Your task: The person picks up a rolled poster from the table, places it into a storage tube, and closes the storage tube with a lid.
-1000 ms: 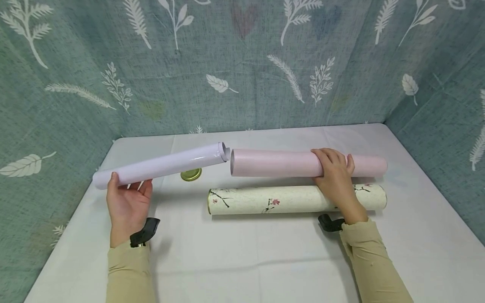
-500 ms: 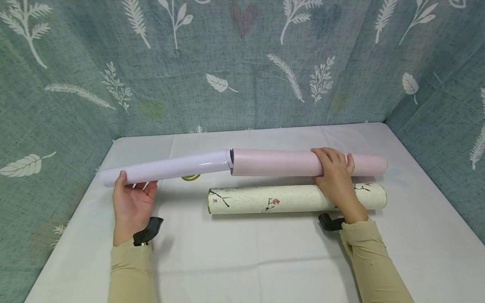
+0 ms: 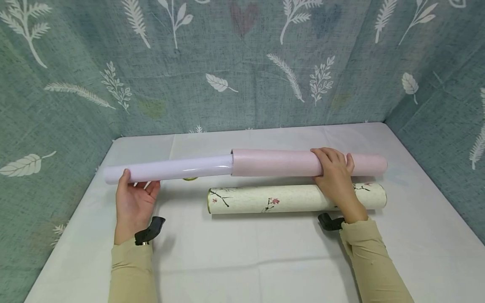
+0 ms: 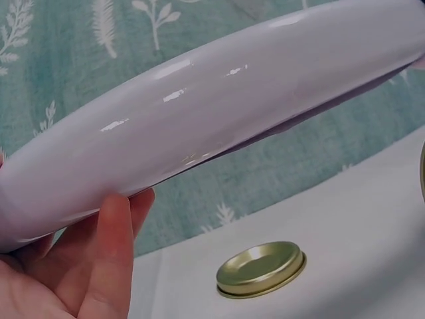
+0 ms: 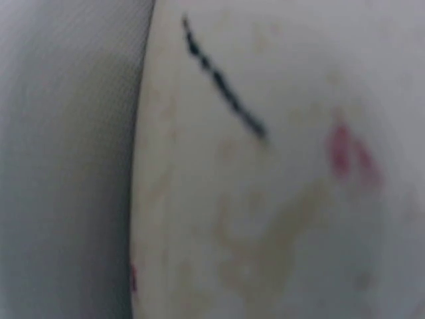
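My left hand (image 3: 135, 206) grips a glossy pale lilac roll of paper (image 3: 170, 168) near its left end, thumb in front and fingers beneath. The roll's right end sits inside the open left mouth of a pink tube (image 3: 276, 163). My right hand (image 3: 335, 181) holds that tube from above, right of its middle. Nearer to me lies a cream cardboard tube (image 3: 246, 200) with a blossom print and gold rim, partly under my right wrist. In the right wrist view the cream tube (image 5: 265, 199) fills the picture, and the hand is out of sight.
A gold metal lid (image 4: 260, 269) lies on the white-covered table (image 3: 227, 256), mostly hidden behind the lilac roll in the head view. A green leaf-patterned cloth (image 3: 242, 84) hangs behind the table and along both sides.
My left hand has moved the lilac roll rightward and levelled it, and its right end has passed into the pink tube's mouth. My right hand has stayed in place.
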`<action>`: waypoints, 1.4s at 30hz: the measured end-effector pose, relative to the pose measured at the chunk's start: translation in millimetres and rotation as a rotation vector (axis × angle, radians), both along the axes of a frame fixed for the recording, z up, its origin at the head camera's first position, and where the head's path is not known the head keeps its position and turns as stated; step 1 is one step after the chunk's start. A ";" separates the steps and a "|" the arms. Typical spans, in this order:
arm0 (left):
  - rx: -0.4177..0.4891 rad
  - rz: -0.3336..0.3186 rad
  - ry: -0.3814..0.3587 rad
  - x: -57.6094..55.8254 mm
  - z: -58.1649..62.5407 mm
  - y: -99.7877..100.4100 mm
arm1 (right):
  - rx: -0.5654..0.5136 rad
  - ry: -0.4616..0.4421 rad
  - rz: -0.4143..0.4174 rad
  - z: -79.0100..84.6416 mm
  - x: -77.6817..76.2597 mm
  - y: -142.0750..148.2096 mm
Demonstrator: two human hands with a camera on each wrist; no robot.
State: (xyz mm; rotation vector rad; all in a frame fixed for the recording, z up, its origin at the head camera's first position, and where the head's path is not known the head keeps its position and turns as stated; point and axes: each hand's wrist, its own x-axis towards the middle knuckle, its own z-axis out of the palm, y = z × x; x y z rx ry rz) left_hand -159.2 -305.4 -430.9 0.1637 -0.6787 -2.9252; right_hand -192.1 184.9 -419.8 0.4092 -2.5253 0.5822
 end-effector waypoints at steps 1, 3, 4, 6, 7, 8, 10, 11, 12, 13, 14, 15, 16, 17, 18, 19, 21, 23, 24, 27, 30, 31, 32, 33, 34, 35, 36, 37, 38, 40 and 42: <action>-0.002 0.002 -0.003 0.1 0.2 -0.3 | -0.002 0.001 0.003 -0.2 -0.1 0.0; -0.010 0.004 -0.006 0.2 0.4 -0.8 | -0.002 0.004 0.006 -0.6 -0.5 -0.1; -0.012 0.007 -0.010 0.6 0.7 -0.7 | 0.000 0.006 0.007 -0.9 -0.6 -0.2; -0.015 0.016 -0.016 1.1 0.8 -0.4 | 0.002 0.007 0.008 -1.5 -0.7 0.0; -0.017 0.022 -0.017 1.4 0.8 -0.2 | 0.003 0.006 0.009 -1.6 -0.8 0.0; -0.028 0.029 -0.015 1.8 0.6 0.4 | 0.005 0.005 0.009 -1.6 -0.7 0.0; -0.050 0.040 -0.008 2.5 0.2 1.8 | 0.006 0.004 0.011 -1.5 -0.5 0.1; -0.056 0.048 -0.003 2.8 0.0 2.1 | 0.005 0.003 0.011 -1.4 -0.4 0.0; -0.065 0.058 0.001 3.1 0.0 2.6 | 0.007 0.004 0.011 -1.4 -0.3 0.0; -0.080 0.071 0.003 3.3 0.3 3.3 | 0.007 0.004 0.011 -1.4 -0.2 0.0; -0.098 0.086 0.001 3.1 0.6 3.7 | 0.007 0.005 0.011 -1.4 -0.1 0.0; -0.107 0.098 0.000 3.0 1.0 4.1 | 0.008 0.007 0.011 -1.4 -0.1 0.1; -0.115 0.114 -0.006 2.9 1.7 4.5 | 0.009 0.010 0.010 -1.5 0.0 0.2; -0.129 0.135 -0.016 2.6 2.5 5.0 | 0.009 0.010 0.010 -1.6 -0.1 0.4; -0.145 0.154 -0.025 2.3 3.3 5.6 | 0.010 0.011 0.009 -1.6 -0.1 0.5; -0.170 0.172 -0.039 1.9 4.2 6.2 | 0.009 0.012 0.010 -1.7 -0.1 0.7; -0.205 0.196 -0.059 1.4 5.6 7.2 | 0.010 0.012 0.010 -1.6 -0.3 0.8; -0.237 0.213 -0.074 1.0 6.6 8.2 | 0.008 0.010 0.012 -1.4 -0.4 0.8; -0.257 0.216 -0.076 0.9 7.1 8.7 | 0.008 0.008 0.013 -1.2 -0.6 0.8; -0.275 0.210 -0.071 1.0 8.4 10.0 | 0.007 0.002 0.014 -0.8 -0.7 0.9; -0.270 0.214 -0.068 0.9 9.7 10.7 | 0.008 -0.001 0.015 -0.5 -1.0 0.8; -0.259 0.217 -0.068 0.6 9.9 10.5 | 0.009 -0.001 0.015 -0.4 -1.0 0.7; -0.256 0.224 -0.070 0.4 10.0 10.4 | 0.008 0.000 0.016 -0.3 -1.0 0.7; -0.248 0.231 -0.075 0.3 10.0 10.2 | 0.008 -0.001 0.017 -0.2 -1.1 0.6; -0.238 0.240 -0.078 0.1 9.9 9.8 | 0.008 -0.001 0.017 -0.2 -1.2 0.6; -0.227 0.247 -0.081 -0.1 9.6 9.5 | 0.008 0.000 0.017 -0.2 -1.2 0.6; -0.224 0.254 -0.082 -0.1 9.2 9.2 | 0.007 0.000 0.017 -0.3 -1.2 0.7; -0.221 0.260 -0.084 0.0 8.9 9.0 | 0.007 0.000 0.017 -0.5 -1.1 0.9; -0.218 0.267 -0.086 0.2 8.6 8.8 | 0.006 0.000 0.017 -0.7 -1.1 1.0; -0.213 0.277 -0.091 0.4 8.3 8.6 | 0.007 0.000 0.017 -1.1 -1.0 1.0; -0.219 0.281 -0.099 0.4 8.2 8.5 | 0.008 0.002 0.016 -1.3 -0.9 0.9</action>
